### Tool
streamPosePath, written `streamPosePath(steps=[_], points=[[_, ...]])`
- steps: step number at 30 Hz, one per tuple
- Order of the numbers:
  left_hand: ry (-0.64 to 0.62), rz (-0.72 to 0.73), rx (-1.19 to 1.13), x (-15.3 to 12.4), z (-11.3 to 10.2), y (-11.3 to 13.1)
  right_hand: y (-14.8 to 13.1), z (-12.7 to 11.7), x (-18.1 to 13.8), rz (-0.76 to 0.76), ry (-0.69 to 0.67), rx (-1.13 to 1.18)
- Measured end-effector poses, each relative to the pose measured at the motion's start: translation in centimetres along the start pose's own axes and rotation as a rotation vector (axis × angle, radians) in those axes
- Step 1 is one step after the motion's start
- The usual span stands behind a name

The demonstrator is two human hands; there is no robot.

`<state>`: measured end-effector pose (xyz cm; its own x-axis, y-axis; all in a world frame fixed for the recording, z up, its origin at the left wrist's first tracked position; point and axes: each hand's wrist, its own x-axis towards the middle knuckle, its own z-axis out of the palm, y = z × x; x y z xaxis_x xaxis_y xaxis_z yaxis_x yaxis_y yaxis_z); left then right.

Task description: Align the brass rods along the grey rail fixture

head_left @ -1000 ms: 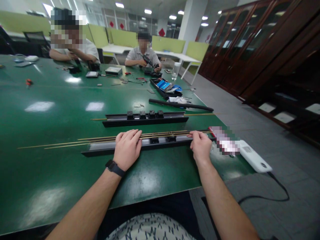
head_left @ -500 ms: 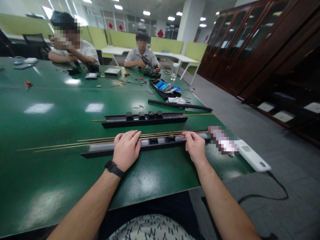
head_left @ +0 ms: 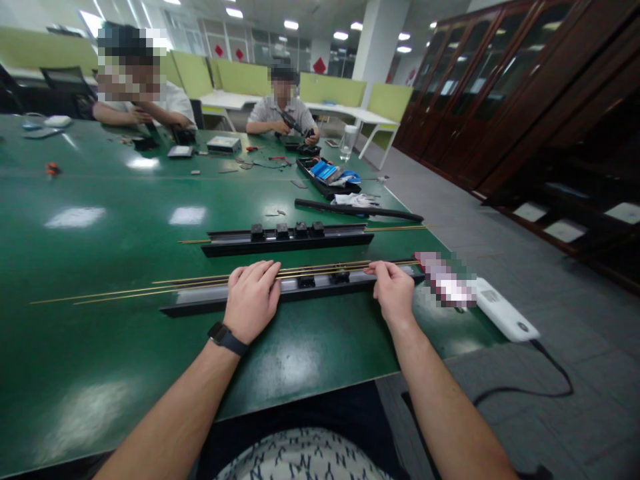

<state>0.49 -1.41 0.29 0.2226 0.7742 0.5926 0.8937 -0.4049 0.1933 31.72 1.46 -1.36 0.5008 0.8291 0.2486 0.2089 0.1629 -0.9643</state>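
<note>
A long black rail (head_left: 200, 300) with small black blocks on it lies across the green table (head_left: 100, 227) just in front of me. Thin brass rods (head_left: 125, 291) run along its top and stick out far to the left. My left hand (head_left: 253, 298) lies flat on the rail and rods, fingers stretched out together. My right hand (head_left: 395, 290) rests on the rail's right part, its fingers pinched on the brass rods there.
A second black rail (head_left: 287, 238) with several blocks lies parallel behind. Farther back are a black bar (head_left: 357, 211), a tray (head_left: 325, 175) of blue items and white gloves. A white device (head_left: 505, 318) with a cable hangs at the table's right edge. Two other people sit at the far side.
My right hand slid a little to the left along the rail, and the brass rods shifted slightly left. My left hand stayed in place.
</note>
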Motion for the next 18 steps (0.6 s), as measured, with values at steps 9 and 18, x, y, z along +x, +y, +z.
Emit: streamPosePath(steps=[9,18], points=[[0.002,0.006,0.006,-0.03,0.05,-0.07,-0.21,-0.32,0.6,0.015,0.135,-0.031],[0.004,-0.002,0.003,-0.04,0.05,-0.01,-0.21,-0.4,0.89,0.059,0.199,0.038]])
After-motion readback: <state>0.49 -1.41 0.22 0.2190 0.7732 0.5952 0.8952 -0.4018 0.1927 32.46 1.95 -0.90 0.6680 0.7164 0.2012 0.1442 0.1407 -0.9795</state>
